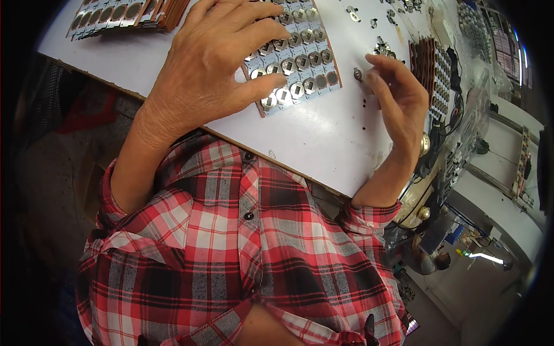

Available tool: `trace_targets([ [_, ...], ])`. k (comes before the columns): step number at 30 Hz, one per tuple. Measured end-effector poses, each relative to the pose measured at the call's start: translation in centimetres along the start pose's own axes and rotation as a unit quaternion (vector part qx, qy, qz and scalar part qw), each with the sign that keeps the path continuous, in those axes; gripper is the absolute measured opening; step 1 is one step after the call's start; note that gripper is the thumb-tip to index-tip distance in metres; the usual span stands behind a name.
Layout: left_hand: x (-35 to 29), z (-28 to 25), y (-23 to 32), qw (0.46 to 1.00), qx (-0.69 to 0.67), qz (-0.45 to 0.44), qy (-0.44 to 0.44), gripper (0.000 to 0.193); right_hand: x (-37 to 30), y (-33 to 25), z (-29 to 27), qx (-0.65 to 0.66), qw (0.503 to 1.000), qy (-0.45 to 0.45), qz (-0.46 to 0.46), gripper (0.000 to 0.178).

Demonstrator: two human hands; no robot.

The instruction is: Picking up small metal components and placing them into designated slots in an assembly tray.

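Observation:
A flat panel of small light-blue circuit boards (316,53) lies on the white table, with rows of round silver metal holders on it. At its near right corner a few round pads look bare. My left hand (210,66) rests over the panel's left part with fingers spread, its thumb and fingertips on the holders; it hides that side. To the right of the panel, my right hand (401,98) hovers with index finger and thumb apart. Just beyond its fingertips is a small metal clip (358,74); whether the thumb touches it is unclear.
A stack of similar panels (118,16) stands at the far left, and another stack (431,75) at the right. Loose metal clips (384,49) lie scattered at the back of the white table (311,138). Cables and plastic bags crowd its right edge. A person (427,262) is in the background.

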State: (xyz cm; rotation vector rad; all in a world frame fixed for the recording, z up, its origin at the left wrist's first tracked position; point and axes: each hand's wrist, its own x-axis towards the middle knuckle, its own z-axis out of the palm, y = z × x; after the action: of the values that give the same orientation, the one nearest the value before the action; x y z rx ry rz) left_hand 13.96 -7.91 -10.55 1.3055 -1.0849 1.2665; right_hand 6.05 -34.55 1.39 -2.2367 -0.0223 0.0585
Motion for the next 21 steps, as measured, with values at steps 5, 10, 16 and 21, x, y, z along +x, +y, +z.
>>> trace_targets([
  [5,0.0,0.1,0.0,1.000,-0.009,-0.003,0.002,0.044,0.5,0.6,-0.8,-0.046,0.993,-0.079,-0.073,0.020],
  [10,0.0,0.1,0.0,1.000,-0.002,-0.003,0.000,0.045,0.8,1.4,0.3,-0.041,0.993,-0.044,-0.102,0.017],
  [16,0.0,-0.2,0.0,0.999,0.028,0.004,-0.016,0.046,0.5,-0.2,0.4,-0.026,0.994,-0.066,-0.082,0.018],
  [21,0.3,-0.4,0.4,0.999,0.019,-0.015,-0.026,0.046,0.8,1.0,1.3,-0.057,0.985,-0.069,-0.149,0.017],
])
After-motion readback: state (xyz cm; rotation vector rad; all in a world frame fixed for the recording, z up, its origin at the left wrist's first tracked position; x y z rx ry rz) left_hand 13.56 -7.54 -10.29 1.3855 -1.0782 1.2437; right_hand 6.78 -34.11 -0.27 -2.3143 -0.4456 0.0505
